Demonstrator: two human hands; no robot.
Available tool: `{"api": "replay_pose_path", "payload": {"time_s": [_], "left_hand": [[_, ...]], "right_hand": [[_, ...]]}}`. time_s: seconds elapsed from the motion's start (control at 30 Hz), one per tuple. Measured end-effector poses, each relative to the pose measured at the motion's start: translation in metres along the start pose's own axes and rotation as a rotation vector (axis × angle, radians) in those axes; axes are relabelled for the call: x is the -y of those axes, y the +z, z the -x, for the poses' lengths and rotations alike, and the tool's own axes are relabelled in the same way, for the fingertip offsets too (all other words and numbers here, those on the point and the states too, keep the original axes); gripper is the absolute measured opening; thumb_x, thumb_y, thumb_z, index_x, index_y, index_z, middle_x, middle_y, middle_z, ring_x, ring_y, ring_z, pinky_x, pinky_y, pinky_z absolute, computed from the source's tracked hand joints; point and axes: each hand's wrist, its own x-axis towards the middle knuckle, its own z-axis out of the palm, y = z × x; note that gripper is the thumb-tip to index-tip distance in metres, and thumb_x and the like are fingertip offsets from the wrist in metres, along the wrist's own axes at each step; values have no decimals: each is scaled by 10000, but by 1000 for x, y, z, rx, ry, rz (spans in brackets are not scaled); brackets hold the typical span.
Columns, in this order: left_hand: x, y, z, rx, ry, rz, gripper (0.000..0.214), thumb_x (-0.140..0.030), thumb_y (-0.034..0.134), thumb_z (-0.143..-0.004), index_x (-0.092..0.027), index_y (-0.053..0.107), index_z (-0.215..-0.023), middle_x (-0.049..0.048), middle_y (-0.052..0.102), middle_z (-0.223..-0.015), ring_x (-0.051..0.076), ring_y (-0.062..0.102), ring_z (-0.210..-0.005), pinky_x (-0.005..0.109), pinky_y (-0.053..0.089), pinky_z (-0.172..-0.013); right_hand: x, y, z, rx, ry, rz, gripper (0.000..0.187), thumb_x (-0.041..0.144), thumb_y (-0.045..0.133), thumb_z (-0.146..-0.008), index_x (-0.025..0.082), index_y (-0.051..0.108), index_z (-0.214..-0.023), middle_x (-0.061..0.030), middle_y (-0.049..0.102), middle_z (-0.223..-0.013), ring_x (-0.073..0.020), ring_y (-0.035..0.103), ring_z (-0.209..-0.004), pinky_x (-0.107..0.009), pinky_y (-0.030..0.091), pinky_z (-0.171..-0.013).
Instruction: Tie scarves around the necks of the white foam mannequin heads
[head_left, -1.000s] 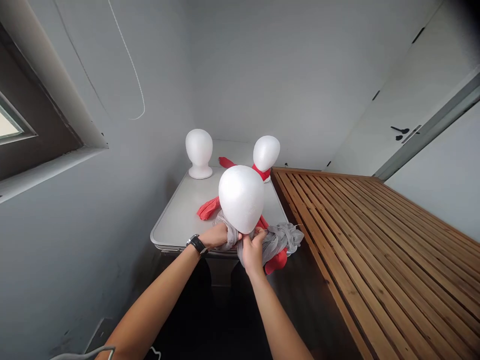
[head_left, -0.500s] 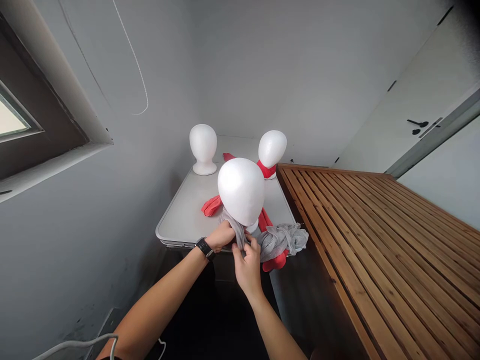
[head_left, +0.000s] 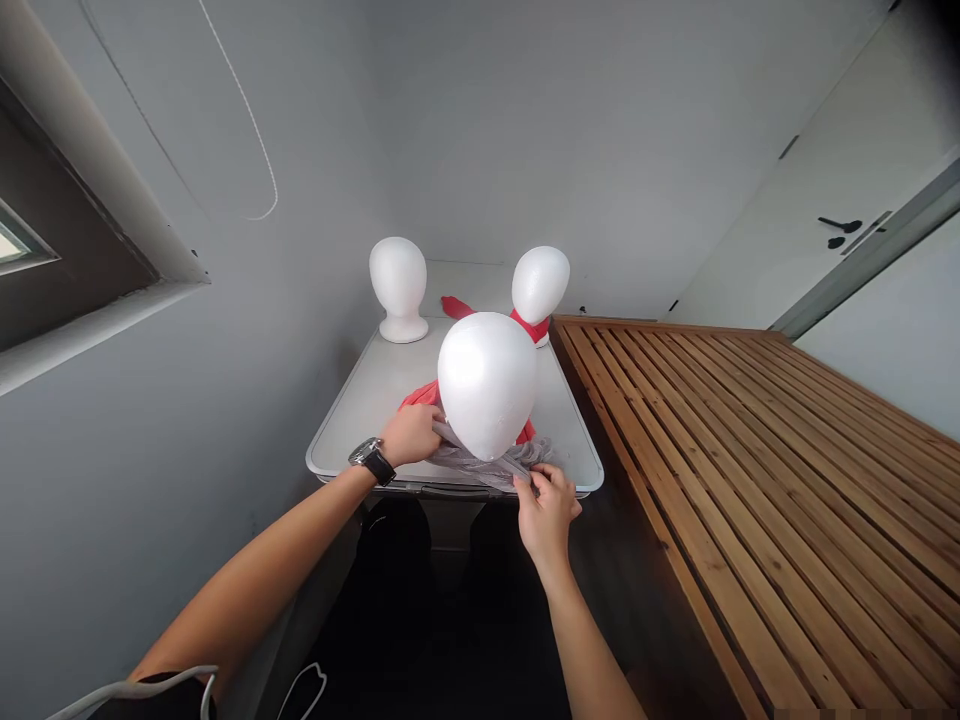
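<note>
A white foam mannequin head (head_left: 487,385) stands at the table's front edge, with a thin grey scarf (head_left: 480,468) stretched across the front of its neck. On the left of the neck, my left hand (head_left: 411,434) is closed on the scarf, its fingertips partly hidden. My right hand (head_left: 549,508) pinches the scarf at the right, where the fabric bunches up. Red cloth (head_left: 422,394) shows behind my left hand, and another bit of red peeks out right of the head. The neck itself is hidden by the head and scarf.
A bare foam head (head_left: 398,285) stands at the table's (head_left: 352,420) back left. Another foam head (head_left: 541,283), back right, wears a red scarf (head_left: 529,325) at its neck, and its loose end lies between them. A slatted wooden frame (head_left: 712,450) borders the right side.
My hands have moved apart, left hand to the left and right hand to the right, drawing the grey scarf wide across the neck. The bunched grey fabric at the right has shifted inward.
</note>
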Motion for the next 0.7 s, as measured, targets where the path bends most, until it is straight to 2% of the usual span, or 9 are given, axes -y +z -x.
{"api": "replay_pose_path", "payload": {"time_s": [0.07,0.1,0.2,0.27,0.37,0.43,0.5,0.6,0.7], "left_hand": [[3,-6,3,-42,-30,-41,97,-106,746,-675,-181,702,-718,67,657,-756,244,624,-859,281,461,-711],[5,-8,4,-30,-52,24,73,-132,739,-708,-176,705,-755,64,667,-774,229,624,-840,280,471,-712],[15,-13,5,1,-134,472,72,-136,684,-751,-172,648,-804,34,649,-761,156,584,-725,255,477,-677],[19,-23,5,-33,-168,620,98,-127,676,-728,-167,615,-794,-5,569,-666,94,444,-576,224,386,-562],[19,-46,9,-75,-149,399,159,-188,724,-710,-143,672,-853,-43,500,-604,58,259,-504,221,192,-479],[14,-60,18,-66,-98,80,211,-257,768,-708,-142,718,-876,-38,540,-620,68,308,-519,224,189,-490],[5,-65,32,-24,-36,-207,202,-329,792,-724,-154,723,-797,-24,579,-631,95,397,-553,231,243,-514],[-9,-52,62,30,55,-395,269,-387,751,-802,-179,649,-666,-10,580,-617,122,442,-577,251,292,-545],[-22,-20,99,87,115,-393,251,-390,685,-882,-203,651,-717,1,627,-677,142,488,-610,267,332,-585]], "right_hand": [[-3,-2,0,5,15,-3,476,618,544,-940,221,782,-826,-117,700,-1210,-352,549,-1189,-536,314,-1069],[-4,-2,-1,9,22,-5,480,621,543,-937,221,782,-825,-117,700,-1209,-352,550,-1184,-540,309,-1071],[-8,-5,-3,14,24,3,473,615,542,-938,224,786,-835,-115,694,-1227,-351,543,-1198,-545,298,-1079],[-10,-6,-6,12,25,19,470,610,536,-938,223,788,-852,-116,690,-1236,-352,540,-1203,-550,302,-1076],[-15,-8,-8,18,36,39,491,624,511,-941,218,775,-861,-121,688,-1235,-362,540,-1202,-575,309,-1072],[-15,-11,-8,38,22,48,514,644,485,-957,217,756,-867,-124,683,-1239,-372,537,-1217,-595,313,-1079],[-11,-16,-6,70,-40,54,529,685,487,-968,224,745,-944,-129,670,-1265,-384,530,-1246,-613,324,-1091],[10,-28,-2,57,-238,39,599,731,539,-971,239,652,-1293,-150,616,-1369,-390,518,-1308,-629,361,-1109],[53,-37,-6,-70,-490,-8,813,730,588,-968,214,395,-1567,-207,507,-1505,-389,484,-1393,-617,413,-1137]]}}
